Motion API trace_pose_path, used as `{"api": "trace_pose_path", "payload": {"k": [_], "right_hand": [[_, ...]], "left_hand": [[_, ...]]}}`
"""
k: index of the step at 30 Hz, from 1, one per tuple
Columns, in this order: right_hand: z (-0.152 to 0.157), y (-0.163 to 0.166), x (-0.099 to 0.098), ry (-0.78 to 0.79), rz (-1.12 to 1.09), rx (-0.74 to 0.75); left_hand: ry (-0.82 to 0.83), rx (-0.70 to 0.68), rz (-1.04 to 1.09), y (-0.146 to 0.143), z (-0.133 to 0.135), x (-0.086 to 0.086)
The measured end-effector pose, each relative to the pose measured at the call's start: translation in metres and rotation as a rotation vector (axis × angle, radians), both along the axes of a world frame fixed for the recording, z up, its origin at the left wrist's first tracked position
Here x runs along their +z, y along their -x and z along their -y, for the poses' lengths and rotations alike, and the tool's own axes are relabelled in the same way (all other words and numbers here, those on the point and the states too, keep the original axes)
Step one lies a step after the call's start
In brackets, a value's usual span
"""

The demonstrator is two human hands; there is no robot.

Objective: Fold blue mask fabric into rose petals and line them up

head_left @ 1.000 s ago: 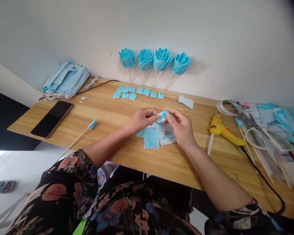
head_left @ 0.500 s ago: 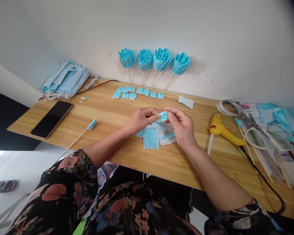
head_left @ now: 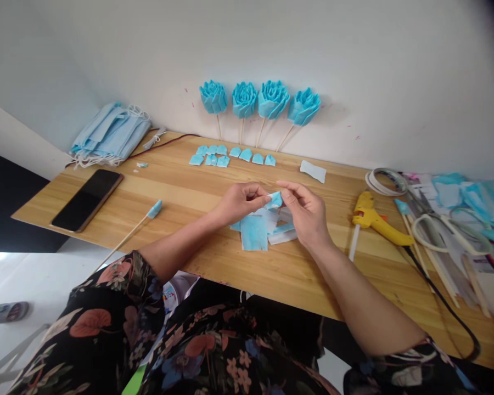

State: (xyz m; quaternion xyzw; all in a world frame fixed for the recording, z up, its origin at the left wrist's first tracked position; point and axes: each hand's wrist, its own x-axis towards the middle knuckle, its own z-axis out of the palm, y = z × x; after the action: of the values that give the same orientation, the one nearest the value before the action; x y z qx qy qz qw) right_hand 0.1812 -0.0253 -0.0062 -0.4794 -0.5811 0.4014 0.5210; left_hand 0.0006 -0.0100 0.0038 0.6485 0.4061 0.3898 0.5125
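The left hand (head_left: 242,200) pinches a folded blue piece (head_left: 275,200), fingers curled; the right hand (head_left: 308,214) has its thumb at the edge, index finger extended, its grip unclear. Blue sheets (head_left: 254,233) lie beneath, toward 7 o'clock, on the wooden worktop (head_left: 214,258), whose front edge crosses at 6. Wood grain stretches toward the phone (head_left: 87,200) at 9 and glue gun (head_left: 372,219) at 3. At 12, folded petals (head_left: 245,156) lie before the pale wall (head_left: 354,66). Forearms enter from 8 and 5.
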Motion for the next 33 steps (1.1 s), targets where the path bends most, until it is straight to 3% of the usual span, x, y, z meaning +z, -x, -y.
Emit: {"api": "trace_pose_path", "payload": {"k": [6,17,33], "right_hand": [[-0.0005,0.0005,-0.0018,0.036,0.009,0.055],[-0.0024,-0.0007,-0.002,-0.012,0.013,-0.034],[-0.0014,0.0007,-0.0003,0.006,-0.016,0.002]], "left_hand": [[0.005,-0.007,-0.001,0.0002,0.0004,0.0019],[-0.031,-0.017,0.018,0.0017,-0.0017,0.0008],[-0.01,-0.025,-0.002,0.0014,-0.0005,0.0033]]}}
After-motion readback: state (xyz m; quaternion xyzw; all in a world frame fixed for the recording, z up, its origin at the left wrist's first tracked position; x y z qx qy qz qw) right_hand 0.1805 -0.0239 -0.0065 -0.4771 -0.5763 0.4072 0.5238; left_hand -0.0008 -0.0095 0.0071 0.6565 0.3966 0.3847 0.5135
